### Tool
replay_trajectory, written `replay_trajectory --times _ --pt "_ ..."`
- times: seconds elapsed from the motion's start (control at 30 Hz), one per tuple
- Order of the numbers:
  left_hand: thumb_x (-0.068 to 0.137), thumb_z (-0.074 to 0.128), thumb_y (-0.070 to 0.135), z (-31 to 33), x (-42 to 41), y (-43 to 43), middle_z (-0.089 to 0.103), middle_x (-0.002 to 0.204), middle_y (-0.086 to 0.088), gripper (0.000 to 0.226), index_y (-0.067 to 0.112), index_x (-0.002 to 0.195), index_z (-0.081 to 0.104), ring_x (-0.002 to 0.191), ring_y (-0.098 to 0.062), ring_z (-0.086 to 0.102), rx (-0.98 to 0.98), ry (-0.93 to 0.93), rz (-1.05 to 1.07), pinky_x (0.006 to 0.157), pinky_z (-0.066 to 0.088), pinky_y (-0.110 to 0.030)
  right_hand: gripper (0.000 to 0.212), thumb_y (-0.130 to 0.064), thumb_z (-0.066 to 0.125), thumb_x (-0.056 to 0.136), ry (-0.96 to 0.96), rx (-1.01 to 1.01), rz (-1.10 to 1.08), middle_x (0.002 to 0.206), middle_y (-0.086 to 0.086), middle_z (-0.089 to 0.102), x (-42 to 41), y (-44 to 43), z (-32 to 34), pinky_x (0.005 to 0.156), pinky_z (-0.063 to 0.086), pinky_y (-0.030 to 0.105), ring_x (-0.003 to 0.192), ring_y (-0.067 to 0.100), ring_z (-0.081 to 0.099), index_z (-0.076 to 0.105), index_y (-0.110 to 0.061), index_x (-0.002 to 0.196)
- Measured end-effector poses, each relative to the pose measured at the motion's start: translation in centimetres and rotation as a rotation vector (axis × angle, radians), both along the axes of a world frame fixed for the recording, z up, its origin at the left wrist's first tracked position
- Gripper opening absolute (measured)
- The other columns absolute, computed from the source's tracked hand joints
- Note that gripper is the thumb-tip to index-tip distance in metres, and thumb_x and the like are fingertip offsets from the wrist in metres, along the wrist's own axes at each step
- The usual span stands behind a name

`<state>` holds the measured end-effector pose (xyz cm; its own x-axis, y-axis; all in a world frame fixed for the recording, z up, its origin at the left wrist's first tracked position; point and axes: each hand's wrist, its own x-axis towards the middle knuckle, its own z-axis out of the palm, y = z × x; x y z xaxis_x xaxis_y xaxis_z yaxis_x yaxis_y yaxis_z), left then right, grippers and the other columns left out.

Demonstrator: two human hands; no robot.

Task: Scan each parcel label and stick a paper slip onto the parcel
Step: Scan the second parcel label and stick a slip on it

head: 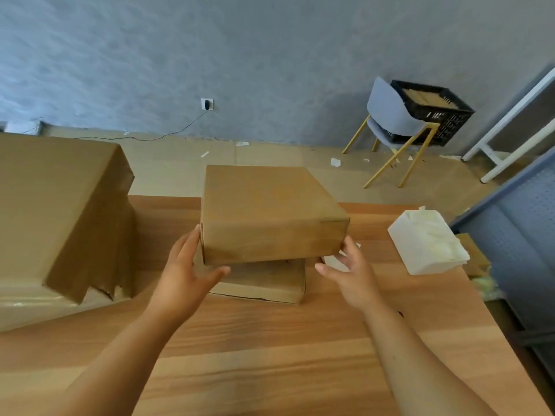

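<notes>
The parcel (264,211) sits askew on a flatter box (264,280) on the table (270,340), between both hands. The left hand (186,271) lies open against its near-left corner, fingers straight along the side. The right hand (351,271), open with fingers spread, is just beside the near-right corner, and a pile of slips (426,241) lies further right.
</notes>
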<state>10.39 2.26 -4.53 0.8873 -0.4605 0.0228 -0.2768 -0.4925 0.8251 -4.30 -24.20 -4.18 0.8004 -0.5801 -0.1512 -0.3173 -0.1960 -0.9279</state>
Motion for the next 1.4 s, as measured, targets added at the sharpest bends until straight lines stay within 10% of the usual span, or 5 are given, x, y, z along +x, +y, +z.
replay_trajectory --times 0.37,0.7,1.03,1.2,1.4 --pt "0.072 0.055 0.063 10.1 -2.7 2.4 0.047 0.113 0.021 0.064 0.047 0.132 0.041 0.104 0.010 0.051 -0.332 -0.163 0.040 0.082 0.038 -0.010 0.024 -0.019 0.069 0.086 -0.401 -0.140 -0.169 0.114 0.006 0.065 -1.7 2.6 11.4 0.070 0.049 0.011 0.092 0.000 0.064 0.065 -0.023 0.109" --pt "0.072 0.044 0.071 4.1 -10.2 10.8 0.058 0.105 0.003 0.074 0.032 0.135 0.046 0.088 -0.007 0.060 -0.160 0.029 0.076 0.079 0.050 -0.029 0.019 -0.059 0.065 0.076 -0.054 -0.291 -0.180 0.072 -0.012 0.063 -8.6 10.0 8.0 0.054 0.043 0.017 0.066 0.005 0.060 0.064 -0.040 0.073" --pt "0.078 0.072 0.033 -4.2 -16.1 15.3 0.058 0.113 0.009 0.048 0.023 0.117 0.047 0.086 -0.001 0.058 -0.020 0.346 0.186 0.062 0.039 -0.015 0.042 -0.044 0.069 0.082 0.305 -0.179 -0.166 0.107 0.000 0.068 -11.0 13.7 -1.3 0.084 0.053 0.038 0.096 0.019 0.064 0.063 -0.015 0.113" --pt "0.069 0.081 0.018 -5.8 -17.1 14.8 0.051 0.118 0.010 0.077 0.018 0.135 0.042 0.105 -0.013 0.055 0.056 0.426 0.015 0.076 0.045 -0.020 0.080 -0.028 0.075 0.080 0.434 -0.252 0.129 0.141 0.006 0.044 -11.5 13.2 -3.8 0.098 0.041 0.034 0.125 0.023 0.047 0.031 -0.030 0.146" --pt "0.073 0.079 0.016 -6.8 -16.2 13.5 0.036 0.145 0.008 0.093 0.023 0.147 0.023 0.123 -0.018 0.046 0.126 0.496 -0.109 0.100 0.041 -0.037 0.103 -0.047 0.076 0.072 0.619 -0.456 0.470 0.155 -0.021 -0.016 -12.9 11.1 -5.0 0.115 0.010 0.051 0.145 0.028 -0.008 0.001 -0.059 0.141"
